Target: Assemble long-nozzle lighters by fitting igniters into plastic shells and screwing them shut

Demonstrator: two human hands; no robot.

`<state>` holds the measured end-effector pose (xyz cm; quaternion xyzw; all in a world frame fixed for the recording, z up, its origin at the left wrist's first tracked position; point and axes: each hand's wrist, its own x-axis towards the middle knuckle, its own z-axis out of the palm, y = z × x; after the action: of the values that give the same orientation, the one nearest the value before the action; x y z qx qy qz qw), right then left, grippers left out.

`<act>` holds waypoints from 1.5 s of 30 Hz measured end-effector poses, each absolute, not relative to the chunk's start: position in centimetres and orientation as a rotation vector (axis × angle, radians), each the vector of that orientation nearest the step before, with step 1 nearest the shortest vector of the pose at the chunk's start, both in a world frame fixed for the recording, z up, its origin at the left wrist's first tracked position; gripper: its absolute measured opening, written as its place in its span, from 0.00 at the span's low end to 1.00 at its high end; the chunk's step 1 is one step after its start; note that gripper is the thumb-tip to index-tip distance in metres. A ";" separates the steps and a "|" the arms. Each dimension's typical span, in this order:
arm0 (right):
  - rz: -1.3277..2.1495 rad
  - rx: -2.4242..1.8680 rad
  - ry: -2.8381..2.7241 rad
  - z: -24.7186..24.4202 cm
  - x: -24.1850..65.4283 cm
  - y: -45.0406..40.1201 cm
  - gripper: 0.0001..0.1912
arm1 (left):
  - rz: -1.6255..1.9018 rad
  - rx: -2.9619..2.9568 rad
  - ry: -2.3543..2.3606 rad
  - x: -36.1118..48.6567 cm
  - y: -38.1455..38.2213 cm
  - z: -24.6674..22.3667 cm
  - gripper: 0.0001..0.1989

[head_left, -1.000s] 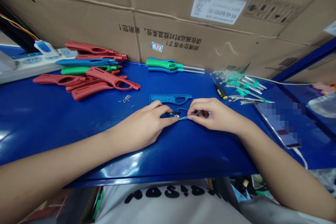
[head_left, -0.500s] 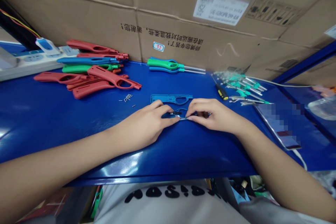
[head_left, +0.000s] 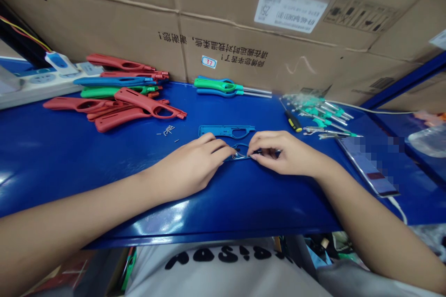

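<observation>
Between my hands, low on the blue table, lies a blue lighter half shell [head_left: 241, 146] with thin wire or tubing inside, mostly covered by my fingers. My left hand [head_left: 198, 162] is closed over its left part, with the fingertips pressed together inside the shell. At the other end, my right hand [head_left: 284, 151] pinches the shell near the metal tube, part of which shows under the fingers. Just beyond them, a second blue half shell [head_left: 226, 131] lies with its hollow side up. Several small screws [head_left: 169, 130] are scattered to its left.
Red, blue and green lighter shells [head_left: 135, 104] are piled at the left by a power strip [head_left: 45, 83]. Lighters with metal tubes [head_left: 223, 86] lie before the cardboard box [head_left: 223, 18]. At right are a screwdriver [head_left: 294, 121], several green-tipped tube parts [head_left: 324, 113] and a phone [head_left: 369, 167].
My left fingertips have shifted slightly right and closed together, now covering the black part that showed between them. My right hand keeps its pinch almost unmoved.
</observation>
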<state>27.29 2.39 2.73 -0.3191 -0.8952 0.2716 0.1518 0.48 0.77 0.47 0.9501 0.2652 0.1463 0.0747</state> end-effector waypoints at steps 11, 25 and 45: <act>0.751 -0.963 -2.586 2.5 27.3 2.4 0.08 | 0.446 2.834 0.819 0.6 0.7 0.4 0.18; 0.651 -1.031 -2.549 2.2 26.8 2.5 0.04 | 0.385 2.895 0.778 0.4 0.8 0.4 0.24; 0.532 -0.952 -2.688 2.4 27.1 2.6 0.08 | 0.297 2.948 0.793 0.3 0.9 0.3 0.29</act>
<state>27.10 2.63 2.37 -0.3259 -0.9199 0.1821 0.1203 0.29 0.86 0.32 0.9605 0.2583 0.0968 0.0374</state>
